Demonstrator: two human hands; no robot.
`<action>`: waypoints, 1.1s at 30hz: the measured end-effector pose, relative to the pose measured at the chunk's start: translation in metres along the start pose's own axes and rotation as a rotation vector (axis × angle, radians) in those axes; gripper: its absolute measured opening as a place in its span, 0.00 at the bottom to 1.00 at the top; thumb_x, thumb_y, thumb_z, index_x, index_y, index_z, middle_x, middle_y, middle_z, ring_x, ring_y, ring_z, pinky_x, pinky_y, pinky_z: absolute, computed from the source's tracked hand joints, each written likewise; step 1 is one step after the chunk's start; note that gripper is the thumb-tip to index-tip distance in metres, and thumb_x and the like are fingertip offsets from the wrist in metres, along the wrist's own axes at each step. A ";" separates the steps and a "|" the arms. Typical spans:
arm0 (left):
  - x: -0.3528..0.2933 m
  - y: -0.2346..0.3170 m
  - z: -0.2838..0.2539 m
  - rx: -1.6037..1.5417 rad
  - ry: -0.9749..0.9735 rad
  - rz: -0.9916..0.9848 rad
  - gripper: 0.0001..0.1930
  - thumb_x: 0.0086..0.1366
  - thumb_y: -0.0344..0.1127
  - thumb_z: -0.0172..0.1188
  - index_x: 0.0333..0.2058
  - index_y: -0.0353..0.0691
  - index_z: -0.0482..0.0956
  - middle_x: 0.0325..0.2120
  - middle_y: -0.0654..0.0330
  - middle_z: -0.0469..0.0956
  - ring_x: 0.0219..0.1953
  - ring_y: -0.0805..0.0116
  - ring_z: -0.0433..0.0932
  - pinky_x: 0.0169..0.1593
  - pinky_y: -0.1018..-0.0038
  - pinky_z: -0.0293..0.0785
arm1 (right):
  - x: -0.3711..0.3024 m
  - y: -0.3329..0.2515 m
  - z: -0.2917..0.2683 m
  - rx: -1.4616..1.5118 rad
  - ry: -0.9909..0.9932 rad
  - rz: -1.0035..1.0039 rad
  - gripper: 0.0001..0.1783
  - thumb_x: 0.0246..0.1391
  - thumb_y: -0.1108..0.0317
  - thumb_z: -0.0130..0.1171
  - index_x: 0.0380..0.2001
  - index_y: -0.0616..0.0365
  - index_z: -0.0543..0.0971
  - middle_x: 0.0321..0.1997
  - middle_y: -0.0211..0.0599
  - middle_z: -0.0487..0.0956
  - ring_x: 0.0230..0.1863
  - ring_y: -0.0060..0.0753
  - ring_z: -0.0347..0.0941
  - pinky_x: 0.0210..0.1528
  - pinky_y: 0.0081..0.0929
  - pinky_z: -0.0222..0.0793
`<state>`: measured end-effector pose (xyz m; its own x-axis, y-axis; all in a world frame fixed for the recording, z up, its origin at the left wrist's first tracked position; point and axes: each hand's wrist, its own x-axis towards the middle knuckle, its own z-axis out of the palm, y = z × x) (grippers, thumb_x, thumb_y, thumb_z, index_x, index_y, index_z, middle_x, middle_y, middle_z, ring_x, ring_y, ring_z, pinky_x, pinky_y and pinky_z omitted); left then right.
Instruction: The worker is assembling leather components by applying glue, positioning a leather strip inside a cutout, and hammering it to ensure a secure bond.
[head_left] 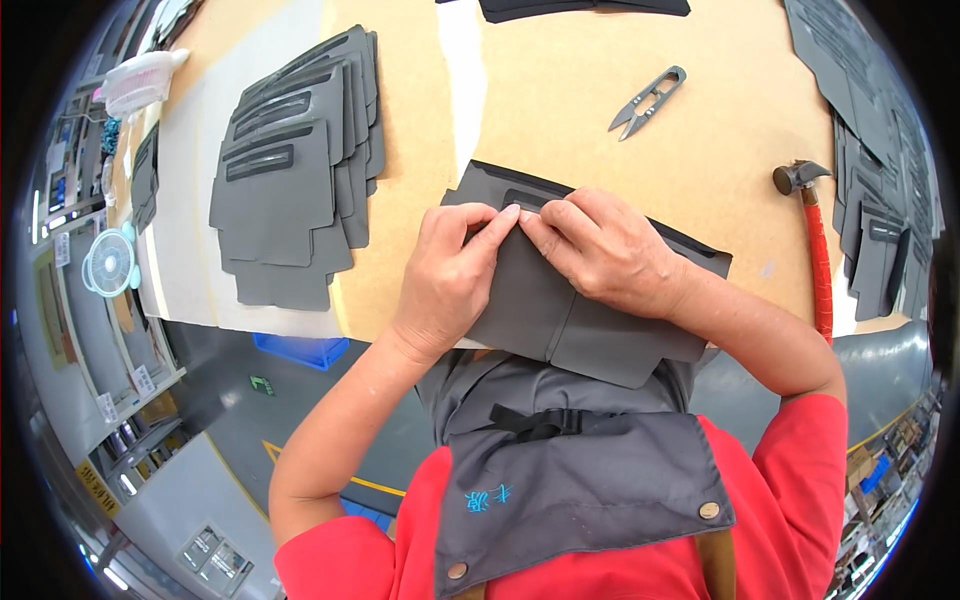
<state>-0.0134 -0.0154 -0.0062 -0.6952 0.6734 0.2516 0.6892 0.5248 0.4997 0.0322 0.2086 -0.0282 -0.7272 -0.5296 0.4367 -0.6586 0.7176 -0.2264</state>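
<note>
A grey fabric piece (545,310) with a dark slot and dark edging lies on the brown table (560,100) in front of me. My left hand (450,275) and my right hand (605,250) both press on its upper part. The fingertips of both hands meet at a fold near the slot, pinching the fabric. The hands hide most of the slot.
A fanned stack of matching grey pieces (295,170) lies to the left on a white sheet. Metal thread snips (648,100) rest further back. A red-handled hammer (815,240) lies at right, beside more grey pieces (880,190). A small fan (110,262) stands far left.
</note>
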 end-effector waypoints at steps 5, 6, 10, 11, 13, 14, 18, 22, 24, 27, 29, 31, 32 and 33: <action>-0.006 -0.004 0.010 0.105 0.069 0.101 0.23 0.55 0.19 0.63 0.52 0.34 0.83 0.40 0.59 0.76 0.41 0.59 0.73 0.46 0.67 0.75 | 0.005 0.001 -0.005 0.060 -0.018 0.054 0.19 0.48 0.72 0.61 0.46 0.65 0.80 0.37 0.36 0.72 0.38 0.35 0.71 0.39 0.31 0.73; -0.006 -0.005 0.011 0.131 0.066 0.123 0.23 0.54 0.20 0.63 0.52 0.34 0.83 0.40 0.60 0.76 0.41 0.59 0.73 0.46 0.67 0.75 | 0.005 0.001 -0.005 0.054 -0.027 0.049 0.19 0.48 0.72 0.61 0.46 0.65 0.80 0.37 0.36 0.72 0.38 0.35 0.71 0.39 0.31 0.73; -0.007 -0.007 0.013 0.144 0.086 0.123 0.24 0.53 0.21 0.63 0.52 0.34 0.83 0.41 0.60 0.76 0.41 0.60 0.73 0.46 0.67 0.75 | -0.002 -0.001 -0.010 0.261 0.021 0.230 0.15 0.49 0.76 0.67 0.42 0.61 0.80 0.35 0.37 0.74 0.37 0.39 0.72 0.39 0.35 0.73; -0.008 -0.008 0.013 0.150 0.093 0.131 0.24 0.53 0.21 0.63 0.52 0.34 0.82 0.41 0.60 0.75 0.41 0.60 0.73 0.46 0.67 0.75 | -0.004 -0.002 -0.012 0.293 0.019 0.259 0.15 0.49 0.77 0.69 0.42 0.60 0.80 0.35 0.38 0.74 0.36 0.41 0.73 0.39 0.36 0.73; -0.008 -0.007 0.015 0.150 0.101 0.138 0.24 0.54 0.21 0.63 0.52 0.34 0.82 0.41 0.60 0.75 0.42 0.60 0.73 0.47 0.67 0.75 | -0.004 -0.004 -0.013 0.309 0.048 0.293 0.14 0.48 0.77 0.68 0.40 0.60 0.80 0.34 0.38 0.74 0.36 0.41 0.73 0.38 0.36 0.73; -0.008 -0.007 0.015 0.129 0.100 0.120 0.25 0.53 0.19 0.63 0.52 0.36 0.83 0.41 0.60 0.76 0.42 0.59 0.73 0.47 0.66 0.75 | -0.004 -0.005 -0.012 0.330 0.084 0.326 0.13 0.48 0.78 0.68 0.39 0.60 0.79 0.33 0.38 0.74 0.35 0.41 0.74 0.38 0.37 0.73; -0.008 -0.005 0.016 0.104 0.079 0.087 0.26 0.54 0.17 0.63 0.53 0.38 0.83 0.41 0.60 0.76 0.42 0.58 0.74 0.48 0.65 0.74 | 0.004 -0.007 -0.020 0.394 0.001 0.457 0.11 0.49 0.77 0.68 0.35 0.60 0.77 0.34 0.38 0.74 0.35 0.42 0.74 0.37 0.37 0.72; -0.011 -0.005 0.018 0.107 0.092 0.079 0.26 0.54 0.17 0.63 0.54 0.38 0.82 0.41 0.60 0.76 0.42 0.58 0.74 0.48 0.65 0.74 | 0.014 -0.005 -0.026 0.272 -0.059 0.439 0.10 0.50 0.75 0.68 0.32 0.59 0.75 0.31 0.37 0.74 0.35 0.41 0.74 0.36 0.36 0.71; -0.010 -0.004 0.016 0.104 0.086 0.088 0.26 0.54 0.17 0.63 0.53 0.38 0.82 0.41 0.60 0.76 0.42 0.58 0.74 0.48 0.65 0.74 | 0.014 -0.004 -0.027 0.171 -0.070 0.359 0.10 0.51 0.74 0.68 0.31 0.59 0.74 0.30 0.36 0.74 0.35 0.41 0.74 0.36 0.36 0.71; -0.010 -0.005 0.017 0.113 0.086 0.079 0.25 0.54 0.17 0.63 0.53 0.38 0.82 0.40 0.60 0.76 0.42 0.59 0.74 0.47 0.65 0.74 | 0.004 -0.004 -0.028 0.301 -0.099 0.405 0.10 0.51 0.74 0.69 0.33 0.59 0.77 0.30 0.36 0.75 0.34 0.41 0.74 0.36 0.35 0.71; -0.010 -0.006 0.017 0.106 0.096 0.080 0.25 0.54 0.17 0.63 0.53 0.39 0.83 0.40 0.60 0.76 0.42 0.59 0.74 0.47 0.66 0.75 | -0.003 -0.006 -0.026 0.373 -0.023 0.442 0.10 0.50 0.77 0.69 0.36 0.59 0.80 0.32 0.36 0.77 0.35 0.40 0.74 0.36 0.33 0.72; -0.010 -0.007 0.017 0.097 0.101 0.088 0.24 0.55 0.18 0.63 0.53 0.39 0.83 0.40 0.61 0.76 0.42 0.59 0.74 0.47 0.66 0.75 | -0.005 -0.007 -0.022 0.364 0.024 0.419 0.11 0.49 0.78 0.69 0.38 0.59 0.82 0.33 0.36 0.78 0.35 0.39 0.74 0.36 0.33 0.73; -0.010 -0.007 0.016 0.085 0.096 0.098 0.24 0.56 0.18 0.63 0.52 0.41 0.83 0.41 0.61 0.76 0.42 0.59 0.74 0.47 0.66 0.75 | -0.005 -0.007 -0.020 0.358 0.075 0.391 0.13 0.49 0.79 0.69 0.40 0.59 0.84 0.34 0.36 0.78 0.35 0.39 0.75 0.36 0.32 0.73; -0.009 -0.007 0.015 0.073 0.091 0.110 0.23 0.56 0.19 0.62 0.52 0.42 0.84 0.41 0.61 0.76 0.43 0.59 0.74 0.47 0.66 0.75 | -0.006 -0.007 -0.020 0.359 0.075 0.394 0.13 0.49 0.79 0.69 0.40 0.59 0.84 0.34 0.36 0.78 0.35 0.39 0.75 0.36 0.32 0.73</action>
<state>-0.0094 -0.0176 -0.0242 -0.6283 0.6806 0.3770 0.7727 0.4894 0.4042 0.0450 0.2161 -0.0123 -0.9255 -0.2080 0.3165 -0.3727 0.6491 -0.6632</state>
